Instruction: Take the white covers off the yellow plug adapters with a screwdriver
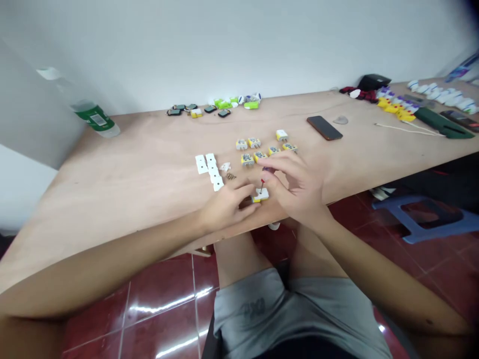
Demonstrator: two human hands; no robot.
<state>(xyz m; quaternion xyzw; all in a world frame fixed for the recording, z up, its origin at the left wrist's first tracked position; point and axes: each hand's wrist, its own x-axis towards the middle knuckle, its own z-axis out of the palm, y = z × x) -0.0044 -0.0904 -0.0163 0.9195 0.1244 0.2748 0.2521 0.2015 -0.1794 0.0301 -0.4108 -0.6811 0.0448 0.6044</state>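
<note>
My left hand (226,205) rests near the table's front edge, its fingers pinching a small white and yellow part (261,195). My right hand (297,187) grips a small screwdriver (264,179) with a red and purple handle, its tip standing on that part. Just beyond lie several yellow parts (258,149) with grey tops. Several white covers (209,168) lie in a row to the left, and a small heap of screws (230,176) sits beside them.
A wooden table (142,164) runs along a white wall. On it are a green bottle (95,118) lying far left, a dark phone (324,127), more small parts (217,106) at the back and coloured parts (400,107) far right. A blue stool (419,219) stands on the red tiled floor.
</note>
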